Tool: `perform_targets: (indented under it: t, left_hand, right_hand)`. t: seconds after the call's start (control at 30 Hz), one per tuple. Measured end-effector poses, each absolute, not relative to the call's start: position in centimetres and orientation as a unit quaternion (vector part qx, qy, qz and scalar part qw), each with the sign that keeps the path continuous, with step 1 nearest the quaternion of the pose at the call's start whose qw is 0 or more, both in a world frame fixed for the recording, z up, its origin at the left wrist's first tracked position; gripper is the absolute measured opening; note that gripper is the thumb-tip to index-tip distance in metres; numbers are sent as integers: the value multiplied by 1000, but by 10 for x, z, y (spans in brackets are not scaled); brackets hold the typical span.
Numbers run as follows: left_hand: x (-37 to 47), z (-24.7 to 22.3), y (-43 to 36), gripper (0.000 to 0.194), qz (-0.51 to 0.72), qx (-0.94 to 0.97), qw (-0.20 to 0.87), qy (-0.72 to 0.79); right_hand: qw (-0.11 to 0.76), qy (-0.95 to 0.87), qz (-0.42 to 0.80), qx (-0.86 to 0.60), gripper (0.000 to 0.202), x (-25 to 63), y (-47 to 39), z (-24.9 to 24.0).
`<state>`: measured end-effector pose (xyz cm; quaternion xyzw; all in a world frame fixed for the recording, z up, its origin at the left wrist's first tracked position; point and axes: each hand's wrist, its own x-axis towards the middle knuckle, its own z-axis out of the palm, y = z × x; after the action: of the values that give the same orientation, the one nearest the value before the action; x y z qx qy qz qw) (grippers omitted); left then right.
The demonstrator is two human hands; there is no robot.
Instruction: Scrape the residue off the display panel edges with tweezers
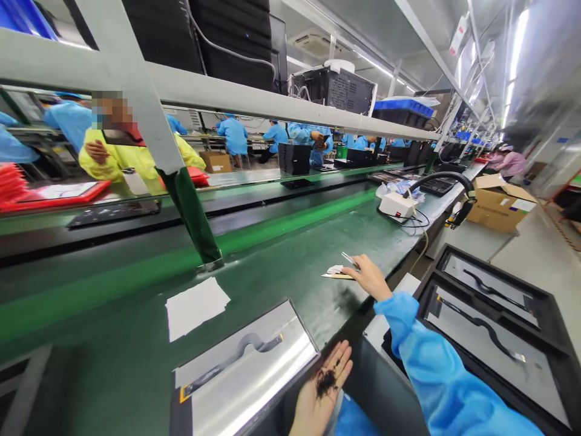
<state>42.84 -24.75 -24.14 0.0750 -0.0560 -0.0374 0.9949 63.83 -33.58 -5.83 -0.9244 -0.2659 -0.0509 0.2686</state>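
Cradles one heap of dark bits (pixel 325 383) in the spread, upturned left hand (pixel 315 398), just beside one panel (pixel 254 387) with one cable (pixel 229 359) at the green surface's (pixel 281 260) near edge. Reaches with the right hand (pixel 370 277) to one silver tool (pixel 348 258), gripped or merely touched, impossible to say. Beyond, one stack of white sheets (pixel 197 307); at right, two panels in black trays (pixel 512 375).

A long green bench (pixel 290 266) runs off to the far right. At its near edge lies 1 flat silver panel (pixel 267 369). Farther in from that edge is a small pile of white paper (pixel 197 307). Along the near edge are white scraps (pixel 334 269) and 1 thin pale strip (pixel 334 277), then 1 white box (pixel 396 206).
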Motion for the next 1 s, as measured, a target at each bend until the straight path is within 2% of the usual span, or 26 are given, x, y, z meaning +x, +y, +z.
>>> perform_targets:
  t: [0.13,0.27,0.33,0.5,0.73,0.8,0.9,1.0]
  left_hand:
    - [422,-264,-236,61,-43,21,998,-41]
    - [412,-285,-225,62,-38,-6,999,-24]
    - [407,-290,-224,59,-39,4,999,-29]
    - [405,-289,-231,54,-54,60,993,-83]
    - [411,-301,-232,53,-70,48,993,-87]
    - [414,-308,-232,52,-70,42,994,-72]
    - [420,-318,-235,50,-83,42,994,-54]
    - [427,-327,-242,48,-91,38,995,-13]
  right_hand:
    - [356,-203,-128,-903,61,568,-384,-98]
    - [382,-153,-138,-901,65,510,-417,-174]
    - [372,-135,-129,-909,60,505,-422,-208]
    - [314,-84,-86,-942,24,537,-414,-258]
    - [288,-102,-29,-952,16,562,-401,-264]
    - [300,-117,-24,-946,13,558,-400,-257]
    - [329,-157,-15,-931,23,535,-398,-241]
    - [359,-222,2,-907,21,502,-390,-226]
